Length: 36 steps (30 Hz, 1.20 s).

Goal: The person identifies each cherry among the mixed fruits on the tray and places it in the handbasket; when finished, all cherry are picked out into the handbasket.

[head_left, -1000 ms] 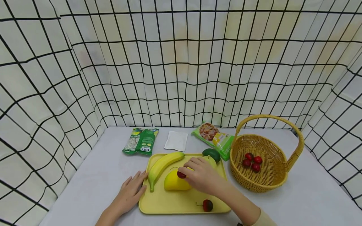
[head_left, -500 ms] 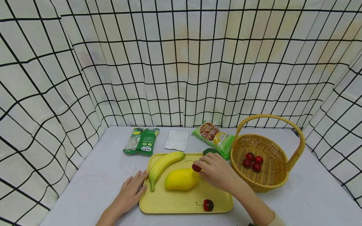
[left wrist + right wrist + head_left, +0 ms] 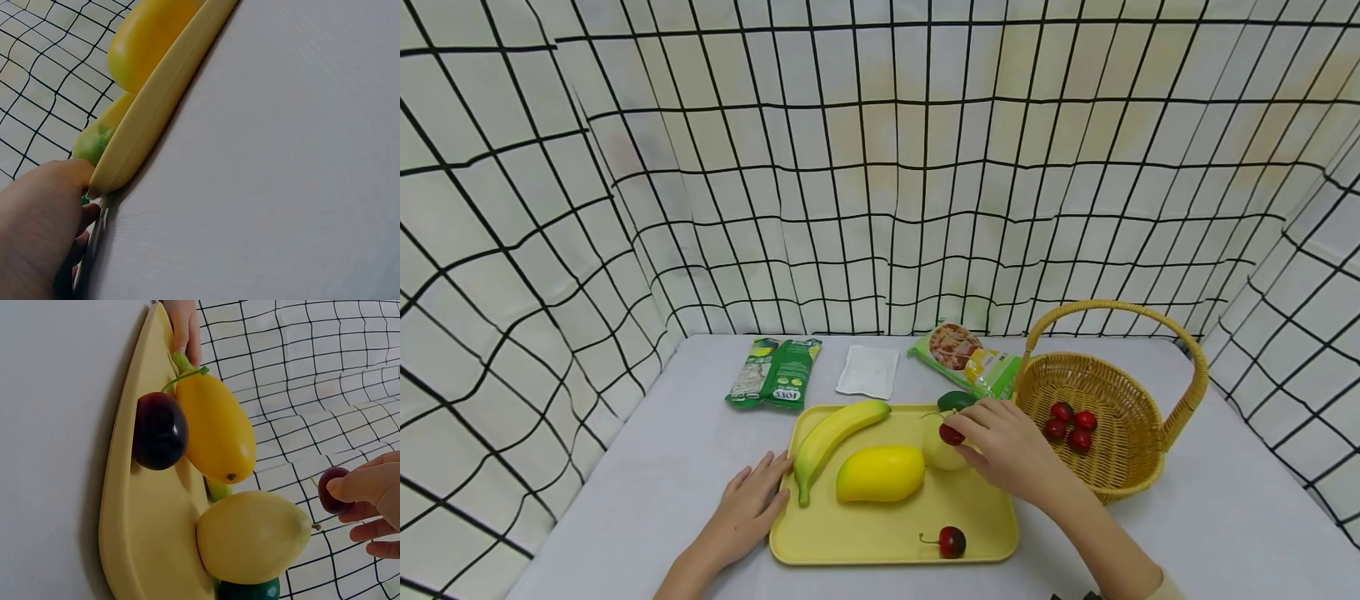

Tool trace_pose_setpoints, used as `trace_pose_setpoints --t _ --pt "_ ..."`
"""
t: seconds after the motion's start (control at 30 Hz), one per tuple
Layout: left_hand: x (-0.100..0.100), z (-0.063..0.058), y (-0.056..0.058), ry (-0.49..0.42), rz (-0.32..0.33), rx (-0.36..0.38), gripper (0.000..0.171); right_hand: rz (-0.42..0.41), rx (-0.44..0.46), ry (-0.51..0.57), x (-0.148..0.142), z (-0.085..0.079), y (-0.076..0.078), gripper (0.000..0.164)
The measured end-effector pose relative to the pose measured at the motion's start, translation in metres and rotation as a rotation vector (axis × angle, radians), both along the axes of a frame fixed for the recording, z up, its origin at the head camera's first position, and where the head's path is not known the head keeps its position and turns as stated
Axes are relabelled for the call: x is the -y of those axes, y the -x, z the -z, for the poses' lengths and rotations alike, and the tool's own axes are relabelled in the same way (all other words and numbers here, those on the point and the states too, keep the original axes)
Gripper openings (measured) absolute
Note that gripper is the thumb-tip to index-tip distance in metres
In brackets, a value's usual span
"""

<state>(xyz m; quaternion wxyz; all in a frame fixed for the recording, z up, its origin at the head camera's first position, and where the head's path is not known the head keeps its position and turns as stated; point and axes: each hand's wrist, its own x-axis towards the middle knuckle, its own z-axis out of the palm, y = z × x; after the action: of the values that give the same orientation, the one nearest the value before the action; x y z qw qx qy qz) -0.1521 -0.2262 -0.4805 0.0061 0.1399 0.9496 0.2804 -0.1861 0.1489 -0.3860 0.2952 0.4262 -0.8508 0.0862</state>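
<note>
My right hand pinches a dark red cherry between thumb and fingers, above the pale pear at the right of the yellow tray. My left hand rests against the tray's left edge, fingers fairly straight, close to the banana. In the left wrist view its thumb side touches the rim. A yellow mango lies mid-tray. Another cherry with a stem lies near the front edge. A dark green fruit sits at the back right corner, partly hidden by the right hand.
A wicker basket with a tall handle stands right of the tray and holds several cherries. Behind the tray lie a green packet, a white packet and a green snack bag. Black-lined netting surrounds the table.
My right hand has carried the pinched cherry rightward, from over the mango to over the pear. The mango and pear are now uncovered. My left hand has stayed at the tray edge.
</note>
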Motion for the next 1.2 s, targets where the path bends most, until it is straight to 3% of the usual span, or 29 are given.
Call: trace_pose_setpoints --t 0.23,0.67,0.87,1.2 --pt "0.0 0.001 -0.001 -0.002 -0.002 -0.006 0.048 0.066 0.027 -0.018 -0.021 -0.005 -0.003 0.038" --pt "0.0 -0.002 -0.001 -0.015 -0.005 -0.013 0.046 0.134 -0.002 0.048 -0.063 -0.001 0.001 0.04" --pt "0.0 -0.001 -0.001 -0.012 -0.003 -0.015 0.046 0.226 0.045 0.045 -0.08 -0.001 0.0 0.04" --pt "0.0 -0.001 -0.001 -0.009 -0.006 -0.009 0.046 0.313 0.063 0.059 -0.111 0.011 0.007 0.041"
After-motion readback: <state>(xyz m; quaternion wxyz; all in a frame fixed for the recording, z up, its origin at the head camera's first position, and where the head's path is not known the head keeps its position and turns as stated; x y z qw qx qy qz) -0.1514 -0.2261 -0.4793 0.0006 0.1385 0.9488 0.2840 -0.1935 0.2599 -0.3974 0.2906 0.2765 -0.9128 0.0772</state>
